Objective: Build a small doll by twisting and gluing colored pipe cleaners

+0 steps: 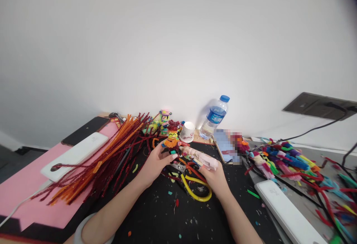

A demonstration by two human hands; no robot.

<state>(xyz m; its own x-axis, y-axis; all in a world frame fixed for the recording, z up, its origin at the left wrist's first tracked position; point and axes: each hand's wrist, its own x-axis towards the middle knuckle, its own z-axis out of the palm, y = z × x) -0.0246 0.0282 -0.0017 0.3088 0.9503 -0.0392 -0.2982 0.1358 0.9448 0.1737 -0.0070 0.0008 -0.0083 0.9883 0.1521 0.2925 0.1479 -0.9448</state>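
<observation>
My left hand (157, 163) is closed on a small pipe-cleaner figure (172, 136) with a yellow face, dark red headpiece and orange fuzzy beard. My right hand (214, 175) wraps around a pale pink, patterned tool that looks like a glue gun (201, 157). Its narrow front end points left toward the figure; I cannot tell whether they touch. Just below the hands, a yellow bent loop (198, 198) lies on the black mat (156, 214). Between them are orange strips and a small metallic piece (178, 167). Fingers hide the figure's lower part.
Red and orange pipe cleaners (103, 162) lie left, across a white lamp bar (74, 156). A paper cup (187, 131), water bottle (214, 117) and phone (224, 145) stand or lean behind. Colourful pipe-cleaner pieces (292, 162) and another white bar (287, 212) lie right.
</observation>
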